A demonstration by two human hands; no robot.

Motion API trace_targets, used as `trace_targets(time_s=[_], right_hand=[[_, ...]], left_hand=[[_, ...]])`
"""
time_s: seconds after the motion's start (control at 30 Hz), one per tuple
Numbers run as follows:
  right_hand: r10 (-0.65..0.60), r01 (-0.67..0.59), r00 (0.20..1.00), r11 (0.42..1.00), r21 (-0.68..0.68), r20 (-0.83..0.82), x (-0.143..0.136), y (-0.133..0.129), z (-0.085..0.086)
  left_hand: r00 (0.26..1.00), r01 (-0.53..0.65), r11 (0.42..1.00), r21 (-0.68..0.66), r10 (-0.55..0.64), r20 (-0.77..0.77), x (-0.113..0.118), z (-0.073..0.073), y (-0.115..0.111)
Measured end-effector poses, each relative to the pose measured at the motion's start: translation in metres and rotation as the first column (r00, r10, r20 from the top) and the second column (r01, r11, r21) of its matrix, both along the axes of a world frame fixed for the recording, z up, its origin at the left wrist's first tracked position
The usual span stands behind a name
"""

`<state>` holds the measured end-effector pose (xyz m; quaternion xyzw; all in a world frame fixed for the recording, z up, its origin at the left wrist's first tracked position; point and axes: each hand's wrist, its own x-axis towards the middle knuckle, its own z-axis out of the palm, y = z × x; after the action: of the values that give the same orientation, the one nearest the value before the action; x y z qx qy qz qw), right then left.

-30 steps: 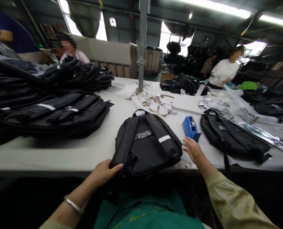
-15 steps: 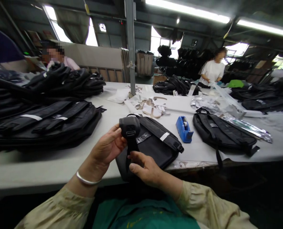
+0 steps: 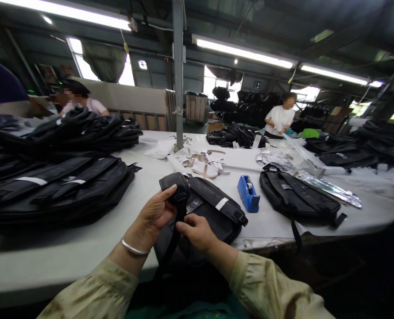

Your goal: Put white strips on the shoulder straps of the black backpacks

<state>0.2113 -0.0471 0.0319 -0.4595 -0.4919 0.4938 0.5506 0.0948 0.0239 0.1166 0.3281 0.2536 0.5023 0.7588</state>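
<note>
Strap [image 3: 180,181] held over a backpack [image 3: 223,223] at the worktop's [image 3: 67,257] near edge.
The strap's padded end [image 3: 170,180] is gripped by the left hand [image 3: 155,212], its webbing [image 3: 181,210] pinched by the right hand [image 3: 198,230]; a roll [image 3: 249,186] is seated in the tape dispenser [image 3: 248,200], right; bags [image 3: 51,195] are piled left, paper scraps [image 3: 205,169] strewn far.

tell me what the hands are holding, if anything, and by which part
One shoulder strap of the black backpack: the left hand holds its padded end near the buckle, and the right hand pinches the webbing below.
</note>
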Motion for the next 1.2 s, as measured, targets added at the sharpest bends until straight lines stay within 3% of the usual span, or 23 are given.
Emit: trace_targets(time_s=[0.2,0.33,0.47,0.6,0.77,0.97,1.2], right_hand=[[0.028,-0.034,0.973,0.999,-0.021,-0.231,-0.001,-0.001,0.018],[-0.043,0.025,0.975,0.996,-0.086,-0.219,0.0,0.007,0.03],[-0.042,0.043,0.985,0.999,0.003,-0.165,0.003,0.017,0.047],[0.066,-0.07,0.987,0.997,-0.021,-0.144,0.005,0.009,0.042],[0.009,-0.026,0.992,0.991,-0.13,-0.129,0.002,0.008,0.034],[0.033,-0.027,0.984,0.999,0.039,-0.177,-0.003,0.031,0.074],[-0.035,0.04,0.988,0.999,0.028,-0.152,-0.008,0.051,0.104]], left_hand=[[0.993,0.062,0.996,0.067,-0.055,-0.105,-0.003,0.004,-0.001],[0.995,0.033,0.995,0.099,-0.023,-0.101,0.0,0.005,-0.003],[0.99,0.085,0.994,0.064,-0.077,-0.115,-0.002,0.003,0.0],[0.997,0.036,0.999,0.04,-0.033,-0.07,-0.01,0.008,0.003],[0.999,-0.004,0.999,0.037,0.006,-0.036,-0.012,0.021,0.005],[0.996,0.075,0.997,0.023,-0.074,-0.046,-0.015,0.041,0.017],[0.991,0.064,0.998,0.001,-0.064,-0.118,-0.01,0.065,0.023]])
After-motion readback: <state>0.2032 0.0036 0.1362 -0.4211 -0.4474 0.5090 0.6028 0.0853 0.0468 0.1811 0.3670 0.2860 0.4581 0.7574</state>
